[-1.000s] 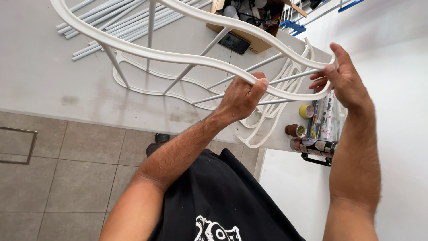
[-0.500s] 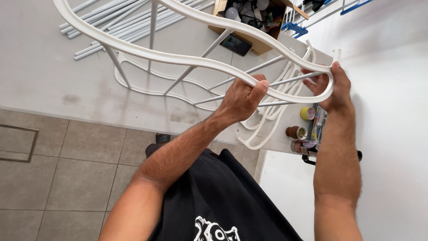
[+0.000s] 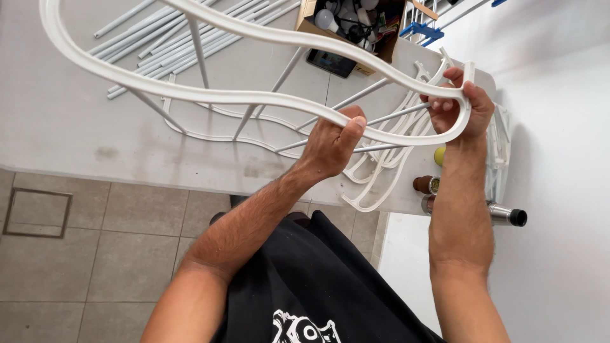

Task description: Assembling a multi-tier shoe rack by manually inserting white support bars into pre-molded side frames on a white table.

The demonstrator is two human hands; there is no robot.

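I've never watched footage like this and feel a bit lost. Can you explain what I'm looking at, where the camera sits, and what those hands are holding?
The camera is worn on a person's head and looks down at their own two bare hands. Both hands grip a large white wavy plastic frame with thin white rods: the left hand clasps its lower rail, and the right hand holds its curved end. Beneath is a white table bearing a bundle of loose white tubes, more white curved frame pieces, a dark phone and a cardboard box of light bulbs. A tiled floor lies below.
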